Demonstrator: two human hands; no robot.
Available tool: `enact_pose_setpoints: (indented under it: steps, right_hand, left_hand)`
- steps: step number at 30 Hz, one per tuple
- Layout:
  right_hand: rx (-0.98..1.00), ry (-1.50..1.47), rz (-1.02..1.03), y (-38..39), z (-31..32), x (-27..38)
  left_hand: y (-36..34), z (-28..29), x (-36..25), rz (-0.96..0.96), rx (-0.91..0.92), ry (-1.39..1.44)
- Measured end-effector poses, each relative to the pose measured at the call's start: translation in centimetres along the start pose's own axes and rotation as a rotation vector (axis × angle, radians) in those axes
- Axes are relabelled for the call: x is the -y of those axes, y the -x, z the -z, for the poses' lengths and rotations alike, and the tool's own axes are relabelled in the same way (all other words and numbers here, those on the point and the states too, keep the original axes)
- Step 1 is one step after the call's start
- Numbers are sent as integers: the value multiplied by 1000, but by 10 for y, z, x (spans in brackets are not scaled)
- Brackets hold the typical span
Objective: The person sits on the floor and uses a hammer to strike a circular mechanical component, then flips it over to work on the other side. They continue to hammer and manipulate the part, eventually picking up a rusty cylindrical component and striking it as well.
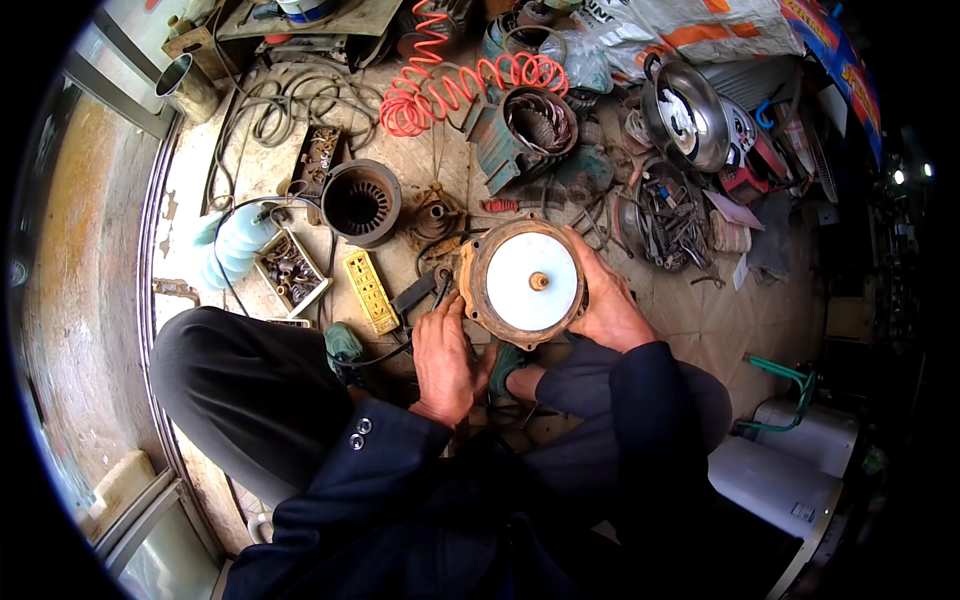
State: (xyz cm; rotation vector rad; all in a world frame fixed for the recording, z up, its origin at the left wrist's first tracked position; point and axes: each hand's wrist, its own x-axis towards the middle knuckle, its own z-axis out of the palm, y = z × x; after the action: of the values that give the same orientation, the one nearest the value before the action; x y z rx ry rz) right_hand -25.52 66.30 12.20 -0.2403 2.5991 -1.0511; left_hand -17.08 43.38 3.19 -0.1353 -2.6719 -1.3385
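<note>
My right hand (610,305) grips the right side of a round, rusty motor part (472,300) with a white disc (530,255) on its face and a small brown shaft end (538,281) at the centre. My left hand (445,360) is just below and left of this part, fingers fairly straight beside its lower left rim; whether they touch it is unclear. A black cable (385,356) runs by that hand. A yellow power strip (368,290) lies to the left, and a dark ring-shaped stator (394,205) sits above it.
A green motor housing (497,160), red coiled hose (405,115), steel bowl (712,120) and tool pile (680,225) lie beyond. A tray of small metal parts (292,275) is at left, beside a door track (160,220). My bent legs frame the hands; white cylinders (760,480) stand at lower right.
</note>
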Motion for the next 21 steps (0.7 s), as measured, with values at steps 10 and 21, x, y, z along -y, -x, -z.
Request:
enact_pose_setpoints:
  steps: [10,21]
  right_hand:
    - [-303,-322,-133,52,-67,-4]
    - [-602,-533,-158,37,-116,34]
  left_hand:
    - [-104,74,28,-129,489,113]
    - [-111,54,33,-143,571,108]
